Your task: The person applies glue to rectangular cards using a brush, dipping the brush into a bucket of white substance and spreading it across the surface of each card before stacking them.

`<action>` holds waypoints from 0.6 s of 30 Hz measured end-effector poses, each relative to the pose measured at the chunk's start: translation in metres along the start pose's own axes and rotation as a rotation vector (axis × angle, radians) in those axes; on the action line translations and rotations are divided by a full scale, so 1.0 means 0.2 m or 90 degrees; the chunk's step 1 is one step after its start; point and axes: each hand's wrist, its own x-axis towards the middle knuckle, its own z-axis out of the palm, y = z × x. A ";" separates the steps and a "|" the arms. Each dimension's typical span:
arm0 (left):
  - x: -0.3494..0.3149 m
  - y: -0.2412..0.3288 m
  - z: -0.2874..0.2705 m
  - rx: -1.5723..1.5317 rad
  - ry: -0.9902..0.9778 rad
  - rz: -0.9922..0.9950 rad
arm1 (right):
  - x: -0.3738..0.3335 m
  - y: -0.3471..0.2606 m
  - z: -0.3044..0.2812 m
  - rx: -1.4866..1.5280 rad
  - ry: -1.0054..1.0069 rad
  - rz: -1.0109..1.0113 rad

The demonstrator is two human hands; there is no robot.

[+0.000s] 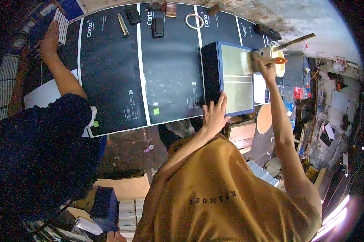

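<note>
- Box (238, 96): on bench (172, 76), right part.
- Left fingers (222, 100): at box's near left corner.
- Brush (248, 63): in right fingers (261, 60), at box's right side.
- Tub (280, 69): right of box; stick (293, 41) in it.
- Tape ring (186, 21): on bench, behind and left of box.
- Knife (122, 25): left of ring.
</note>
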 end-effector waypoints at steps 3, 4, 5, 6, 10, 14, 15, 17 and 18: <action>0.01 0.01 0.00 0.009 0.006 -0.003 | 0.16 0.03 -0.06 -0.153 0.159 0.007; 0.02 0.01 0.00 0.010 0.005 -0.011 | 0.17 -0.08 -0.01 -0.026 0.133 0.003; 0.02 0.01 0.00 0.012 0.000 -0.014 | 0.17 -0.15 0.03 0.099 0.109 0.002; 0.03 0.02 -0.01 0.010 -0.004 -0.018 | 0.16 -0.18 0.03 0.222 0.086 0.002; 0.02 0.04 -0.05 0.021 -0.010 -0.020 | 0.20 -0.14 0.01 -0.079 -0.035 0.031; 0.03 0.05 -0.04 0.013 -0.037 -0.026 | 0.02 -0.14 -0.06 0.195 0.145 -0.016; 0.04 0.05 -0.04 0.004 -0.048 -0.036 | -0.06 -0.11 -0.06 0.191 0.082 -0.008; 0.05 0.07 -0.06 0.011 -0.045 -0.035 | -0.25 -0.04 -0.11 0.057 -0.006 -0.016; 0.05 0.08 -0.06 0.016 -0.043 -0.035 | -0.32 -0.02 -0.14 -0.069 -0.042 -0.035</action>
